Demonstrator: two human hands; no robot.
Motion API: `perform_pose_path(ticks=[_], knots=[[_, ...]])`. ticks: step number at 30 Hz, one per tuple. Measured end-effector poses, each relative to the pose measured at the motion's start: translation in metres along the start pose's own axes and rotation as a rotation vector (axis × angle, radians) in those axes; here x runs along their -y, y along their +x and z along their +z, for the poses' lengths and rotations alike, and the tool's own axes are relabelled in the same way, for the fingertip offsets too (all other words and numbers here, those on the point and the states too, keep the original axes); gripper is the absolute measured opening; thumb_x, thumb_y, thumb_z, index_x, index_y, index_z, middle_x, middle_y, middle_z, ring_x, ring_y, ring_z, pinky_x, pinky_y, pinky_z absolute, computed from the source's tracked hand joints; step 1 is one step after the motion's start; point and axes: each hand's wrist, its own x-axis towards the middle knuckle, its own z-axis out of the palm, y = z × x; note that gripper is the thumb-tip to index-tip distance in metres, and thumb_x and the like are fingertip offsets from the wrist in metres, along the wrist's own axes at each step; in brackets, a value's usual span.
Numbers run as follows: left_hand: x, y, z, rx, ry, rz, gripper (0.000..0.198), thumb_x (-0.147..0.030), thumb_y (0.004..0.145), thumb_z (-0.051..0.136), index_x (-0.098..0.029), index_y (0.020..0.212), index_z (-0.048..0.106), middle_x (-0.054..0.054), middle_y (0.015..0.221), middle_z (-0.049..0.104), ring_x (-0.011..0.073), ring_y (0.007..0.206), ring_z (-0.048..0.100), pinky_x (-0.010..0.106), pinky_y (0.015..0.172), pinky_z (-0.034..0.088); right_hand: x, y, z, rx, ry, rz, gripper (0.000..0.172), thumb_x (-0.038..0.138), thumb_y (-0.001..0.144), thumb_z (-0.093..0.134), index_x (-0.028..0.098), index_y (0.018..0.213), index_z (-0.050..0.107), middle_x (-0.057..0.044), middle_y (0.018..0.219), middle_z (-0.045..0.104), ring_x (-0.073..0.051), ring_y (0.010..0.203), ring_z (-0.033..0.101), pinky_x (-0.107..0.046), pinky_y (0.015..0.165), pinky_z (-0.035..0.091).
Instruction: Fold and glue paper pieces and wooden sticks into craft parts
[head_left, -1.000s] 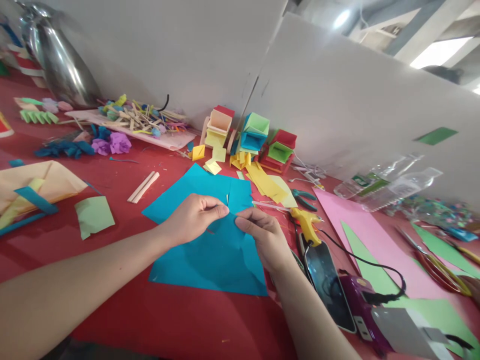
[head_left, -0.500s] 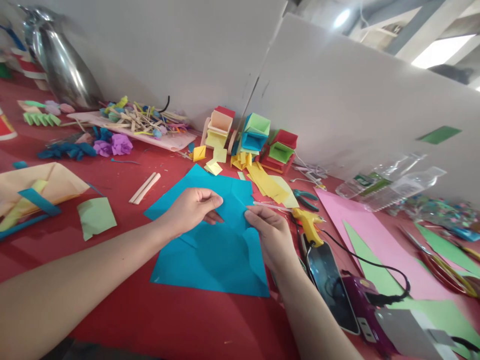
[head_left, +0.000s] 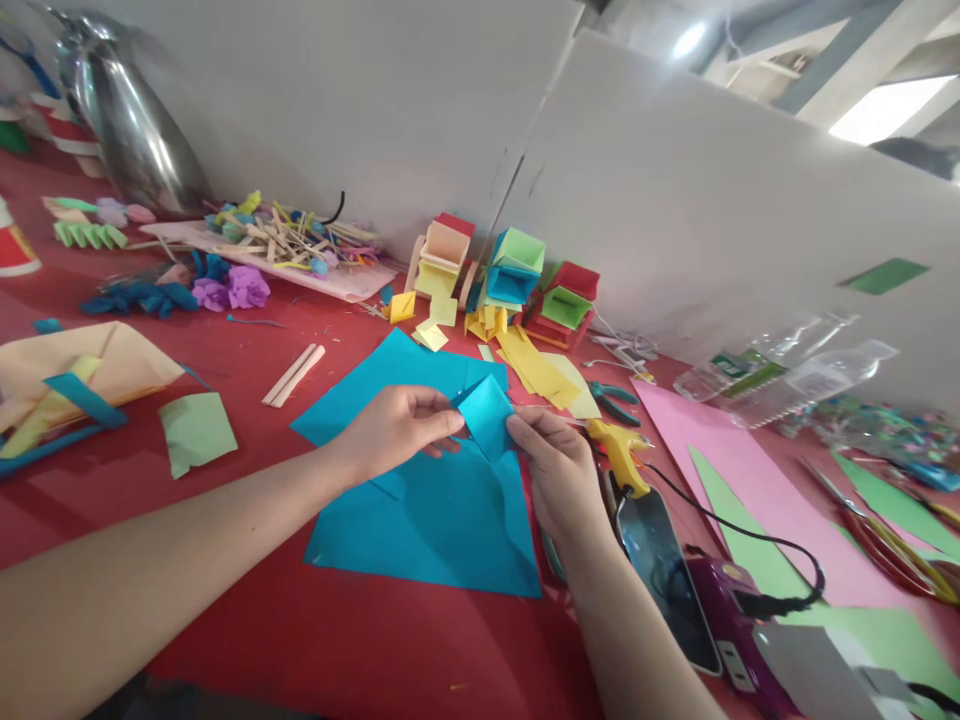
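Observation:
A small folded piece of blue paper is pinched between my two hands, tilted so one corner points up. My left hand grips its left corner between thumb and fingers. On the opposite corner, my right hand is closed in the same kind of pinch. Beneath them lie larger blue paper sheets on the red table, partly covered by my hands. Just right of my right hand rests a yellow glue gun, its cord running to the right.
Beyond the sheets stand small coloured paper boxes. A phone and a purple power strip lie at right, near pink paper and scissors. To the left are two wooden sticks and a peach paper tray.
The small blue paper between my hands has turned and now shows a lighter, diamond-shaped face. Both hands have shifted slightly right and down.

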Motion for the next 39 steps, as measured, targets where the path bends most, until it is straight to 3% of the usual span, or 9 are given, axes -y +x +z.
perform_pose_path(ticks=[4,11,14,18,25,39], knots=[[0.002,-0.002,0.001,0.024,0.058,0.026,0.035,-0.048,0.077,0.057,-0.014,0.079,0.063,0.008,0.085,0.070,0.0193,0.078,0.067,0.025,0.063,0.052,-0.001,-0.001,0.001,0.003,-0.019,-0.009,0.013,0.030,0.066,0.071,0.019,0.071,0.066,0.004,0.065,0.056,-0.010,0.063,0.046,-0.024,0.063,0.036],[0.006,-0.002,0.002,0.005,0.095,0.036,0.034,-0.049,0.076,0.057,-0.015,0.078,0.061,0.007,0.081,0.070,0.0201,0.077,0.067,0.027,0.063,0.053,0.003,-0.003,0.004,-0.018,-0.097,-0.031,0.016,0.032,0.065,0.070,0.019,0.073,0.065,0.002,0.067,0.056,-0.012,0.064,0.046,-0.024,0.061,0.038],[0.006,-0.001,0.003,-0.044,0.122,0.050,0.032,-0.048,0.078,0.054,-0.017,0.072,0.058,0.004,0.075,0.069,0.0192,0.074,0.067,0.027,0.062,0.053,0.006,-0.005,0.006,0.000,-0.135,-0.030,0.016,0.032,0.064,0.071,0.020,0.074,0.066,0.002,0.068,0.058,-0.012,0.065,0.048,-0.025,0.063,0.039],[0.004,-0.005,0.006,-0.018,0.272,0.086,0.030,-0.042,0.081,0.051,-0.018,0.063,0.054,0.002,0.067,0.068,0.0179,0.071,0.067,0.025,0.061,0.051,0.009,-0.007,0.008,0.016,-0.246,-0.076,0.017,0.036,0.068,0.067,0.021,0.075,0.068,0.000,0.073,0.062,-0.015,0.071,0.051,-0.027,0.066,0.040],[0.002,-0.011,0.011,0.009,0.489,0.143,0.029,-0.036,0.082,0.048,-0.018,0.061,0.058,0.003,0.068,0.070,0.0168,0.066,0.066,0.024,0.057,0.046,0.008,-0.008,0.007,0.066,-0.284,-0.057,0.019,0.039,0.069,0.067,0.020,0.072,0.068,0.002,0.066,0.059,-0.012,0.061,0.046,-0.024,0.057,0.035],[0.002,-0.012,0.012,0.039,0.439,0.155,0.030,-0.036,0.084,0.046,-0.017,0.065,0.062,0.003,0.068,0.069,0.0164,0.067,0.065,0.024,0.059,0.046,0.006,-0.010,0.007,0.049,-0.199,-0.134,0.004,0.029,0.069,0.069,0.026,0.071,0.071,0.002,0.069,0.064,-0.014,0.068,0.054,-0.027,0.064,0.039]])
